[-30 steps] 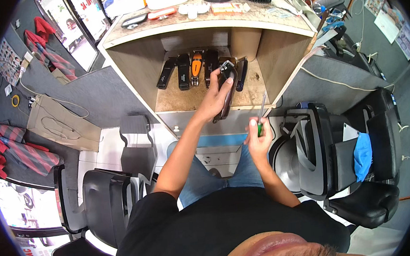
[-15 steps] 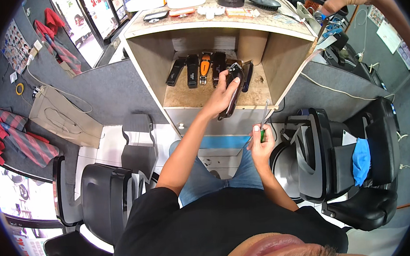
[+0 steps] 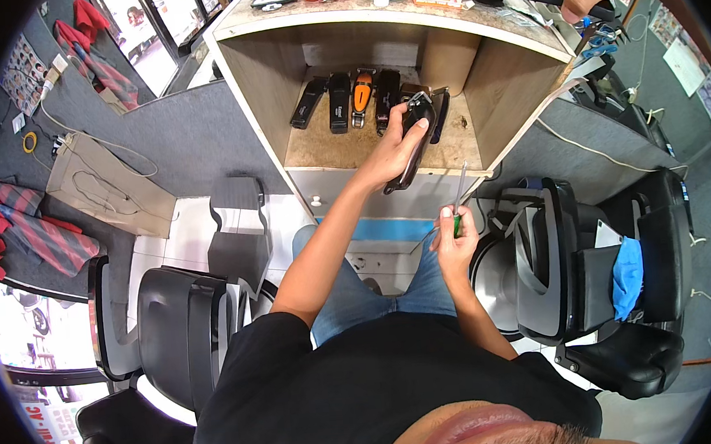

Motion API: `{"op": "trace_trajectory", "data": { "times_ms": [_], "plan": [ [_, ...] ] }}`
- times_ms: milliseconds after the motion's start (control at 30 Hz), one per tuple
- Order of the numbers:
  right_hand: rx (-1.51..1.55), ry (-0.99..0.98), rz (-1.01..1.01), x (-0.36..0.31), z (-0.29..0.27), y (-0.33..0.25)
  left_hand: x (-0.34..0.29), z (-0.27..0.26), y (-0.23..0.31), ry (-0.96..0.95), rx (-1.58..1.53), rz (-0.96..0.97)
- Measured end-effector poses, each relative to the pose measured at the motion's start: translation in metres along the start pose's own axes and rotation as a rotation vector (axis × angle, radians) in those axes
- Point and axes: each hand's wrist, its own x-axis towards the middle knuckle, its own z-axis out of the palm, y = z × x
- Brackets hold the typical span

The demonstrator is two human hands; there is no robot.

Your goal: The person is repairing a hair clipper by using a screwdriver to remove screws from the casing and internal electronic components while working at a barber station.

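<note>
Black clipper gripped in left hand, green-handled screwdriver pinched in right hand; bracing both should aid control.

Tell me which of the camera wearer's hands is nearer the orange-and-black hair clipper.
Left. The left hand is just right of the orange-and-black clipper, toward the black shirt; the right hand is farther right and closer to that shirt.

Window sign: at the lower left of the frame, you had bold red lettering on white.
Second clipper from left: at upper centre, you saw small pale lettering.
</note>
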Motion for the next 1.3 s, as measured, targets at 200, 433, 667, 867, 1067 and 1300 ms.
{"op": "trace_trajectory", "data": {
  "times_ms": [200, 433, 667, 867, 1067, 1300],
  "plan": [
    [-0.032, -0.017, -0.015, 0.004, 0.002, 0.004, 0.001, -0.001, -0.004, 0.008, 0.025, 0.020],
    [-0.015, -0.013, -0.014, 0.006, 0.001, 0.008, 0.003, 0.000, -0.010, 0.008, 0.012, 0.029],
    [-0.010, -0.022, 0.017, 0.006, 0.000, 0.008, 0.003, 0.000, -0.008, 0.031, 0.033, 0.007],
    [0.026, -0.011, 0.046, 0.010, 0.000, 0.005, 0.003, -0.002, -0.006, 0.001, -0.004, -0.023],
    [0.059, -0.001, 0.006, 0.033, 0.007, -0.011, 0.000, 0.002, 0.000, 0.020, -0.034, -0.031],
    [-0.076, -0.036, 0.030, 0.063, 0.023, -0.035, 0.002, 0.000, -0.006, 0.027, -0.051, 0.001]
  ]
}}
